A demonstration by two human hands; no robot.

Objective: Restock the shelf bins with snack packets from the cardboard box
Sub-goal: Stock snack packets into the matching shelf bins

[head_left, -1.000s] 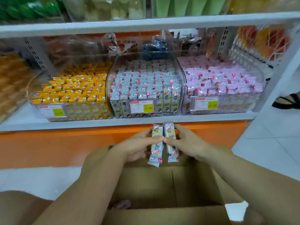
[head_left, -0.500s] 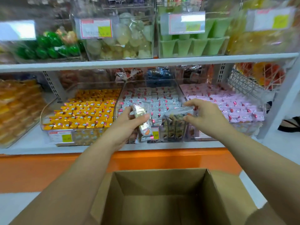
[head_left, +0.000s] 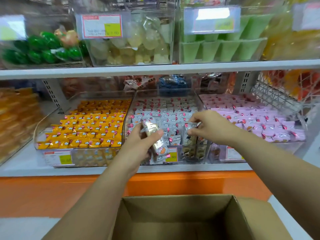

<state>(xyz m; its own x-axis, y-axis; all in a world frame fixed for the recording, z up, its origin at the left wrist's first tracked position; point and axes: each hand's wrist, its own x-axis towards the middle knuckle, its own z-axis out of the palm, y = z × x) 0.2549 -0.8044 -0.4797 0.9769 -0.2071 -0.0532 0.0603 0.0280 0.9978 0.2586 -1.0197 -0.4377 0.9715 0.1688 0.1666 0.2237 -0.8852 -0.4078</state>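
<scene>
My left hand (head_left: 140, 144) grips a silver-grey snack packet (head_left: 155, 141) in front of the middle clear bin (head_left: 166, 94), which is packed with rows of the same grey packets. My right hand (head_left: 206, 127) pinches another grey packet (head_left: 190, 135) and holds it down among the front rows of that bin. The open cardboard box (head_left: 240, 220) sits below on the floor, close to me; its inside looks bare where I can see it.
A bin of yellow packets (head_left: 90, 125) stands left of the middle bin and a bin of pink packets (head_left: 251, 120) right of it. The white shelf above (head_left: 155, 69) carries bins of green and pale sweets. An orange base panel (head_left: 190, 182) runs under the lower shelf.
Both hands rose from the box to the middle bin, each with a packet. The right hand has lowered its packet into the front rows; the left still holds its packet at the bin's front.
</scene>
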